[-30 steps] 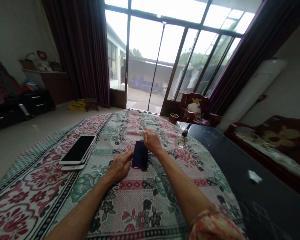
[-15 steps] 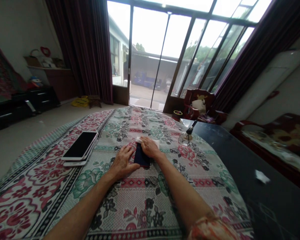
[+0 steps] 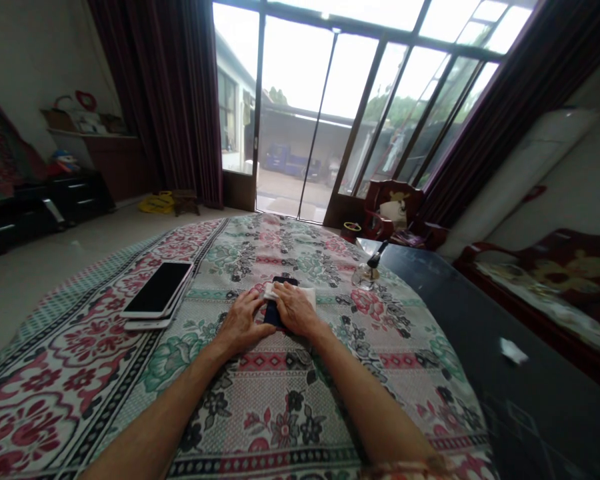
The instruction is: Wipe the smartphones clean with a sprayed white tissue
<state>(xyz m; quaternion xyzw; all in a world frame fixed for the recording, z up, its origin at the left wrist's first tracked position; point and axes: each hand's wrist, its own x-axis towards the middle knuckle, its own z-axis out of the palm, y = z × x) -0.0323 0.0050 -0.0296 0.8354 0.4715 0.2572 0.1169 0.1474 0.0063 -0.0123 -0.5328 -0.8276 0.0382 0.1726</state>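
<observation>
A dark blue phone (image 3: 272, 316) lies flat on the flowered tablecloth (image 3: 280, 393) in front of me, partly covered by my hands. Along its left side rests my left hand (image 3: 241, 323), open, with fingers spread and the thumb reaching to the phone's near edge. My right hand (image 3: 296, 308) presses a folded white tissue (image 3: 311, 295) onto the phone's surface. Its fingers are bent over the tissue, so part of it is hidden. The phone's far end shows just beyond my right fingertips.
Two stacked white devices, the top one a tablet or large phone (image 3: 159, 289), lie to the left. A clear glass container (image 3: 365, 276) with a black top stands at the right. Beyond the cloth, a crumpled white tissue (image 3: 513, 351) lies on a dark surface (image 3: 460, 320).
My right hand with the tissue has slid towards me over the phone, uncovering its far end. The left hand stays along the phone's left side. The view has shifted slightly.
</observation>
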